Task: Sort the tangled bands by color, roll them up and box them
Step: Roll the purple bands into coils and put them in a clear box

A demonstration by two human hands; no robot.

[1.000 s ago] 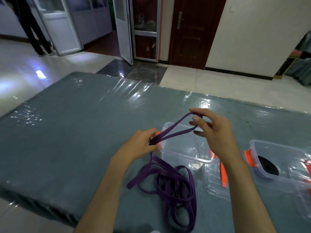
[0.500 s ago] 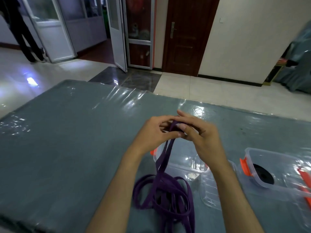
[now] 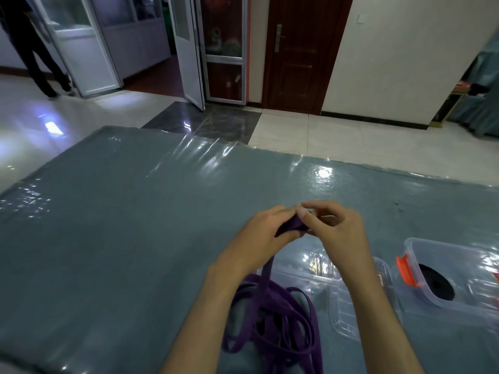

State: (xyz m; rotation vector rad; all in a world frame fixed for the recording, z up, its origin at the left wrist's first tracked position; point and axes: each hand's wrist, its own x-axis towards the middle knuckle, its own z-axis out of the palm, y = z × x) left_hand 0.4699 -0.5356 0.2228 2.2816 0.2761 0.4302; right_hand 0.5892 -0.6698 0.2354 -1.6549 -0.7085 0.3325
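A person's left hand [image 3: 263,234] and right hand [image 3: 334,230] meet above a grey-blue tabletop [image 3: 121,225] covered in clear plastic sheeting, the fingers of both curled and pinching the end of a purple band [image 3: 293,225] between them. From the hands the band drops down to a loose tangle of loops lying on the tabletop near the person, just left of a clear plastic box [image 3: 321,268] that sits partly hidden beneath the right forearm. A clear lid [image 3: 343,314] lies flat beside that box on its near right. Farther right stands a second clear box [image 3: 464,282] with orange latches, holding a rolled black band [image 3: 434,282]. Beyond the tabletop's far edge are a tiled floor, a dark wooden door [image 3: 302,52] and white-framed glass doors; at far left, the dark-trousered legs [image 3: 35,52] of another person
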